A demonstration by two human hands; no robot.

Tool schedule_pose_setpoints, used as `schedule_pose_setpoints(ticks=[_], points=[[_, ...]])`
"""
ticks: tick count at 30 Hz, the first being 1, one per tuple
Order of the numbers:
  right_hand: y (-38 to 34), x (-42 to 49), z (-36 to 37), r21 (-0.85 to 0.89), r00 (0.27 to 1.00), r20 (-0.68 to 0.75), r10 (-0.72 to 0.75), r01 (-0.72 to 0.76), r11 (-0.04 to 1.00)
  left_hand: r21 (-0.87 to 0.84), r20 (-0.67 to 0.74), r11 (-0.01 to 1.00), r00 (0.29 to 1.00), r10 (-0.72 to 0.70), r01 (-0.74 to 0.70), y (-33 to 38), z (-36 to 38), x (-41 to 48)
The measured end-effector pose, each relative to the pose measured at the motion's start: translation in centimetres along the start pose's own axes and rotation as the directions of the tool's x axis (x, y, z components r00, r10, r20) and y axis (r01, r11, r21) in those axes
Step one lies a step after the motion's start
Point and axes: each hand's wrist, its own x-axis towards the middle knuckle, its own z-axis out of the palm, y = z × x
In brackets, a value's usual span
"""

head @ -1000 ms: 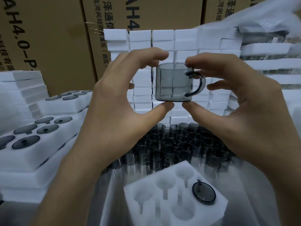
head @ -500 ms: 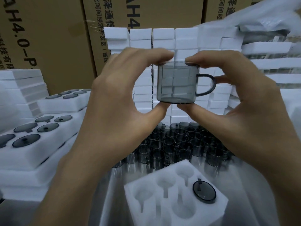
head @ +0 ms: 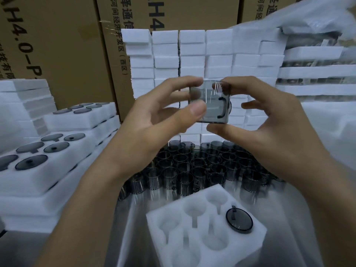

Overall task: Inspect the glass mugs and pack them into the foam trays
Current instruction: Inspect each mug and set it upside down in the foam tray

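1. Since half a second ago you have turned the mug (head: 210,105) between your hands. Its handle, which stuck out to the right, now faces you, and the glass is streaked with motion blur.
2. Your left hand (head: 154,130) pinches the mug's left side, with the forefinger curled over the rim and the thumb pressed low against the wall. The other fingers fan out loosely behind it.
3. Your right hand (head: 269,132) grips the mug top and bottom, forefinger on the rim and thumb under the base. The remaining fingers are spread and off the glass.
4. You hold the mug upright in the air, in front of the stacked foam blocks (head: 192,54). It is above the loose mugs (head: 202,164) crowded together on the steel counter (head: 289,218).
5. Nearest you on the counter lies a foam tray (head: 154,219) with round cavities, each with a slot. One dark round disc (head: 238,220) sits tilted in the cavity at its right corner, and the other cavities show bare white foam.
6. To your left, filled trays (head: 38,182) are stacked up, with more dark discs set into their tops.
7. Cardboard cartons (head: 67,45) with printed characters stand behind everything. Crumpled clear plastic (head: 317,16) hangs at the upper right.
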Motion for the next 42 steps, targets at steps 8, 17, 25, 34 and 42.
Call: schedule_pose_setpoints(ticks=[8,17,25,34,42], points=[[3.4,-0.3,-0.3,-0.298,0.848,0.436,0.301,-0.180,0.937,0.151,0.063,0.952,0.958,-0.279,0.267,-5.5,1.1,0.8],[4.5,-1.1,-0.9,-0.372,0.611,0.606,0.510,-0.349,0.860,0.541,0.327,0.781,0.777,-0.538,0.313,-8.5,3.6,-0.3],[3.7,-1.1,-1.8,-0.357,0.603,0.599,0.528,-0.389,0.849,0.749,0.440,0.639,0.593,-0.675,0.172,-8.2,6.4,-1.7],[3.1,-1.0,-2.0,-0.370,0.590,0.590,0.552,-0.410,0.834,0.770,0.475,0.630,0.567,-0.673,0.101,-7.4,6.8,-2.0],[2.9,-0.9,-2.2,-0.382,0.581,0.588,0.563,-0.414,0.826,0.776,0.483,0.624,0.546,-0.685,0.096,-7.4,6.3,-1.8]])
